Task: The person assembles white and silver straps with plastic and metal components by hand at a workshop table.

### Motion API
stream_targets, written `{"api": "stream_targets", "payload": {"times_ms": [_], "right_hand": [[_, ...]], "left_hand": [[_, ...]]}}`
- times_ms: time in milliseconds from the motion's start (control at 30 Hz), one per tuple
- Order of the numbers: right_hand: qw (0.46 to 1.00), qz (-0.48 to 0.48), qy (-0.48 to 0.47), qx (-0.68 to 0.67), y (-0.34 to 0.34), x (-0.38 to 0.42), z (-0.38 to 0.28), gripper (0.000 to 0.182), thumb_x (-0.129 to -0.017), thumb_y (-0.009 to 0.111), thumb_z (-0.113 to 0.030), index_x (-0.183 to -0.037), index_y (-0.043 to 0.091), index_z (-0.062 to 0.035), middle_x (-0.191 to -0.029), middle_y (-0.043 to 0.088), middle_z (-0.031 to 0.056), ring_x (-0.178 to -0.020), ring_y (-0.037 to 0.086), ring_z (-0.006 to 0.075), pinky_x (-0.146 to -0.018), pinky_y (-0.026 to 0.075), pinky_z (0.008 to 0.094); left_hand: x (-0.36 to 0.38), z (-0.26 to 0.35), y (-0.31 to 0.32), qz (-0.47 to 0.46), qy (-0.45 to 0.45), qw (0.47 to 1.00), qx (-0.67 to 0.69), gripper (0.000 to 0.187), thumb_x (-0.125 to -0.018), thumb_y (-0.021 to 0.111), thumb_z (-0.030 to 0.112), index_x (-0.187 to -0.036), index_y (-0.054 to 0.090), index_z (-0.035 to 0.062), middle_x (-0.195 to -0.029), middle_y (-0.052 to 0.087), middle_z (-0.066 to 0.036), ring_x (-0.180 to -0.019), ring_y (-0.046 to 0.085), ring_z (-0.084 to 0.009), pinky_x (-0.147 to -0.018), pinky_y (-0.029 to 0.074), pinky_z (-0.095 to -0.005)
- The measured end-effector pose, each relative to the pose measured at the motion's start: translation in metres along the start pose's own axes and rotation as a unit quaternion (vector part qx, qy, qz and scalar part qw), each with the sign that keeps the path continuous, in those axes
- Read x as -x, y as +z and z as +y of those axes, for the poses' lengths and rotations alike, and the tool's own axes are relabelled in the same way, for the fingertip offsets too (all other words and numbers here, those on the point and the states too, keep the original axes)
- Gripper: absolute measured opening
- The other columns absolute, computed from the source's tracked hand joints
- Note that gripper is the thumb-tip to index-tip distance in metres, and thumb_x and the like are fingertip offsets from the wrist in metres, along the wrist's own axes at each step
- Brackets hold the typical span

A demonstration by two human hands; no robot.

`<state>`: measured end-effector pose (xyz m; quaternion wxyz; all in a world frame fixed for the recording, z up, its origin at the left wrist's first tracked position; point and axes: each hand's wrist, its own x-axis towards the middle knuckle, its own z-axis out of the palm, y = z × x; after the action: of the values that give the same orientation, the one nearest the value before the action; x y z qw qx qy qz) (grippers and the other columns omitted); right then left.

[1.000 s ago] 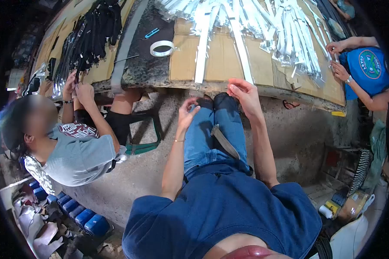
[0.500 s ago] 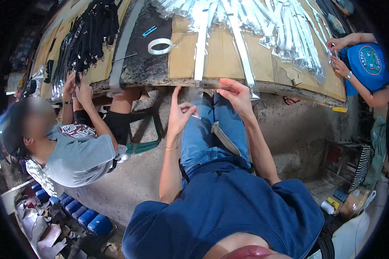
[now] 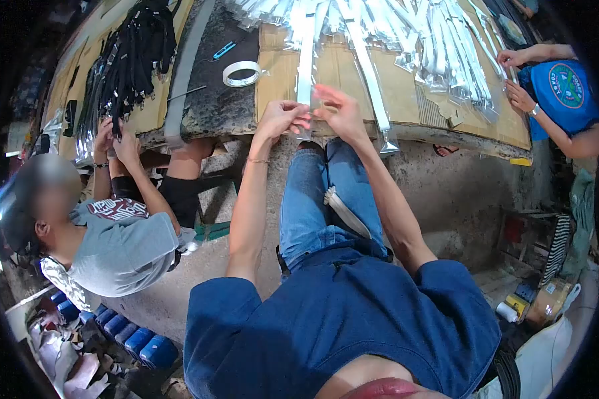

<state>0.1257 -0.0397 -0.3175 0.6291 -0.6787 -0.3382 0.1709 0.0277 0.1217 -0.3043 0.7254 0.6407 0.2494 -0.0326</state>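
My left hand [image 3: 283, 121] is closed in a pinch at the near end of a white strap [image 3: 305, 76] in a clear plastic sleeve [image 3: 303, 135]. It appears to grip the sleeve's end, though the fingers partly cover it. Close by on the right, my right hand [image 3: 340, 113] has its fingers apart, somewhat blurred, with the fingertips almost meeting the left ones. A second white strap [image 3: 366, 73] lies to the right, its metal clip [image 3: 388, 146] hanging over the table edge.
Sleeved white straps [image 3: 446, 53] pile up at the back. A tape roll [image 3: 241, 74], a blue cutter [image 3: 224, 50] and black straps [image 3: 134, 56] lie leftward on the table. A person [image 3: 120, 239] sits at left; another person [image 3: 562, 93] works at right.
Both hands have moved up from below the table edge onto the near end of the strap. My left hand has come closer to my right. The view has shifted slightly.
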Motion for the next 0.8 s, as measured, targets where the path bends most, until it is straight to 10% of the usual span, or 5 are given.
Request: {"api": "stream_targets", "payload": {"times_ms": [233,300,467,633,800], "right_hand": [[0.995,0.062,0.072,-0.028,0.021,-0.033,0.013,0.045,-0.075,0.071,0.001,-0.119,0.062,-0.0010,-0.111,0.067,0.0144,-0.089,0.069,0.0178,-0.077,0.055,0.0293],[0.993,0.087,0.061,0.045,0.024,-0.038,0.011,0.043,-0.074,0.072,0.001,-0.116,0.063,0.0009,-0.109,0.066,0.0162,-0.084,0.070,0.0215,-0.073,0.056,0.0305],[0.985,0.128,0.002,0.120,0.031,-0.037,0.012,0.040,-0.074,0.072,0.001,-0.113,0.063,0.0014,-0.104,0.064,0.0163,-0.078,0.069,0.0250,-0.070,0.056,0.0336],[0.961,0.195,-0.062,0.189,0.016,-0.053,0.017,0.031,-0.079,0.069,-0.004,-0.110,0.066,0.0007,-0.100,0.067,0.0154,-0.076,0.068,0.0222,-0.070,0.054,0.0335],[0.995,0.034,0.031,0.094,-0.015,-0.087,0.016,0.019,-0.087,0.064,-0.013,-0.101,0.072,-0.0026,-0.088,0.072,0.0102,-0.081,0.066,0.0144,-0.075,0.051,0.0291]], "left_hand": [[-0.005,-0.013,0.009,0.130,0.061,0.981,-0.133,0.029,-0.084,0.072,0.024,-0.097,0.068,-0.0021,-0.063,0.064,-0.005,-0.048,0.060,-0.0162,-0.046,0.046,-0.0318],[0.010,-0.005,0.021,0.357,0.172,0.822,-0.409,0.020,-0.085,0.068,0.012,-0.102,0.068,0.0020,-0.062,0.064,-0.008,-0.054,0.061,-0.0254,-0.053,0.047,-0.0361],[0.014,-0.021,0.019,0.208,0.415,0.737,-0.491,0.024,-0.081,0.064,0.008,-0.104,0.065,0.0022,-0.119,0.062,-0.012,-0.116,0.056,-0.0275,-0.093,0.045,-0.0407],[0.011,-0.030,0.020,0.199,0.392,0.760,-0.478,0.023,-0.081,0.064,0.008,-0.103,0.065,0.0021,-0.117,0.063,-0.011,-0.115,0.057,-0.0276,-0.094,0.044,-0.0404],[0.011,-0.027,0.019,0.201,0.387,0.763,-0.477,0.021,-0.081,0.064,0.008,-0.101,0.065,0.0023,-0.117,0.063,-0.011,-0.113,0.058,-0.0285,-0.093,0.045,-0.0416]]}}
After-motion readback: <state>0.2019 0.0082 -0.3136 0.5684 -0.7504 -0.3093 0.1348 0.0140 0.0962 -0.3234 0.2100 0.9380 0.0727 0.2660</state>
